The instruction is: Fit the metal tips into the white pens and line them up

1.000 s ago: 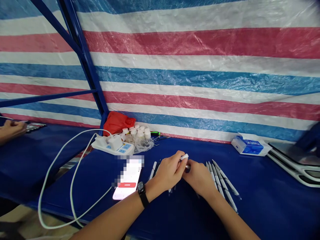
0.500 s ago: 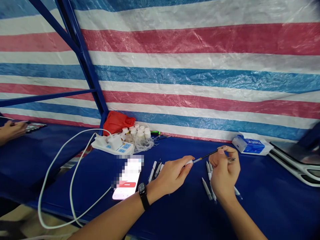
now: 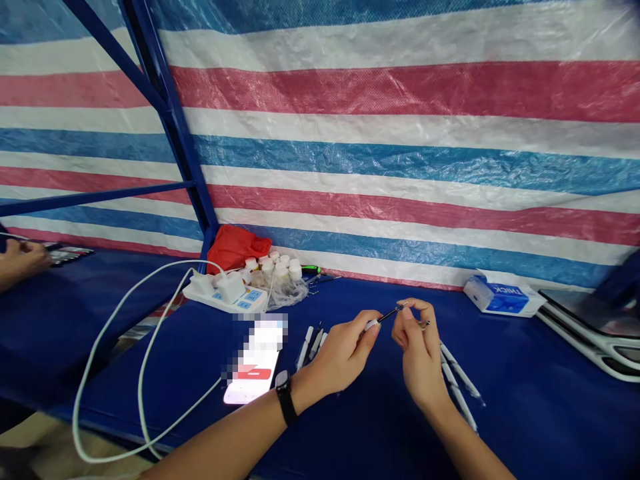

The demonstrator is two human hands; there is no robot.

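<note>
My left hand (image 3: 343,355), with a black watch on its wrist, is closed around a white pen barrel (image 3: 371,325); most of the barrel is hidden in the fist. Out of the barrel's end sticks a dark, thin pen refill (image 3: 389,315), slanting up to the right. Thumb and fingers of my right hand (image 3: 419,357) pinch the refill's far end. A small metallic piece (image 3: 425,325) pokes out between the right-hand fingers; its kind is unclear. White pens (image 3: 461,377) lie beside my right wrist, and several more pens (image 3: 305,348) lie left of my left hand.
A lit phone (image 3: 255,363) lies by my left forearm. Behind it are a power strip (image 3: 255,301) with white cables, white-capped bottles (image 3: 281,270) and a red bag (image 3: 235,248). A tissue pack (image 3: 505,299) sits at right. Another person's hand (image 3: 25,260) shows far left.
My right hand has moved left towards my left hand, and less of the refill shows outside the barrel. My left hand has shifted slightly left.
</note>
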